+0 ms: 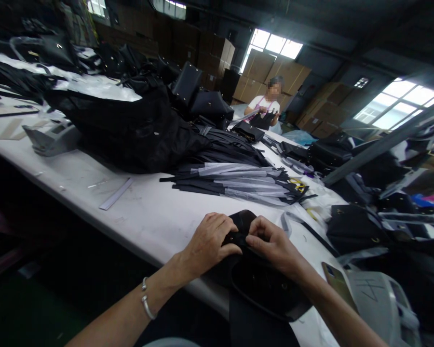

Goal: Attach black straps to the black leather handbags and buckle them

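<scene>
A black leather bag piece (264, 286) lies at the near edge of the white table (152, 217), partly hanging over it. My left hand (210, 241) is closed on its top edge, fingers curled over the black material. My right hand (273, 241) pinches the same edge right beside it, fingertips almost touching the left hand's. A silver bracelet (146, 301) sits on my left wrist. What lies between the fingertips is hidden.
A fan of black straps in clear sleeves (235, 183) lies just beyond my hands. A heap of black fabric (130, 130) and black bags cover the table's far side. Another person (265, 108) works at the far end. A grey container (379, 303) stands at right.
</scene>
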The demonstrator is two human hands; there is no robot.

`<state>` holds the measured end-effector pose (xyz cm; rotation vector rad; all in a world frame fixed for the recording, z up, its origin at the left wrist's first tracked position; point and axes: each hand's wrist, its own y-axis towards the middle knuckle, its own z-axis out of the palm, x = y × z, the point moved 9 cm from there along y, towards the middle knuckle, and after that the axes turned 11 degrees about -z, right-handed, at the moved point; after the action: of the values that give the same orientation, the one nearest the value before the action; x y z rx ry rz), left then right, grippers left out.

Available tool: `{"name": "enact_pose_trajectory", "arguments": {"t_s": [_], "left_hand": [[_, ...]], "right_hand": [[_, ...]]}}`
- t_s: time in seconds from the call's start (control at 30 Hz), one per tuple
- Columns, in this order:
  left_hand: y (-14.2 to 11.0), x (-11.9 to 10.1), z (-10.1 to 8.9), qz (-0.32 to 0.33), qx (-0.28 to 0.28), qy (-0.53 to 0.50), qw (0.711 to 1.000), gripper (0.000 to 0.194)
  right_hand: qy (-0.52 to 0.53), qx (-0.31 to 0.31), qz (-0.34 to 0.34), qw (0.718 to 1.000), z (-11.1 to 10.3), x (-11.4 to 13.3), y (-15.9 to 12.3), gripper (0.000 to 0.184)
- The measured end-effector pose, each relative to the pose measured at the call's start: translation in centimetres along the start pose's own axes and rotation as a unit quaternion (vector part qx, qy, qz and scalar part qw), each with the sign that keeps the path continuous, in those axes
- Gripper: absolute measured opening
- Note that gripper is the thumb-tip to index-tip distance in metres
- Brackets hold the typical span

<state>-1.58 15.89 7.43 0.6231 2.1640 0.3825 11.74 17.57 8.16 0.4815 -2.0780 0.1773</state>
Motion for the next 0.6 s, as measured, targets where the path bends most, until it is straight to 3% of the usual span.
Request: {"name": "enact_pose_trajectory", "arguments": {"t_s": [0.17,0.3,0.37,0.5,0.6], "left_hand": [[-0.5,1.1,-0.5,-0.057,0.020,-0.057,0.997,0.012],[-0.1,1.9,-0.8,-0.114,0.054,-0.146,0.981,0.003],[0.2,2.0,-0.8,-0.131,0.079,-0.181,0.971,0.007],[0.8,1.9,-1.1,-0.152,0.092,-0.159,0.971,0.008],[1.0,1.8,-0.9,-0.162,0.106,-0.142,0.971,0.007]], "right_hand": [[0.064,0.000,0.015,0.998,0.4,-0.9,0.0,0.020],[-0.004,-0.011,-0.016,1.000,0.3,0.1,-0.1,0.013],[-0.039,-0.019,-0.029,0.999,0.2,0.6,-0.4,0.008],[-0.073,-0.034,-0.039,0.996,0.1,1.3,-0.9,0.005],[-0.122,-0.017,-0.054,0.991,0.6,1.8,-1.0,0.029]]}}
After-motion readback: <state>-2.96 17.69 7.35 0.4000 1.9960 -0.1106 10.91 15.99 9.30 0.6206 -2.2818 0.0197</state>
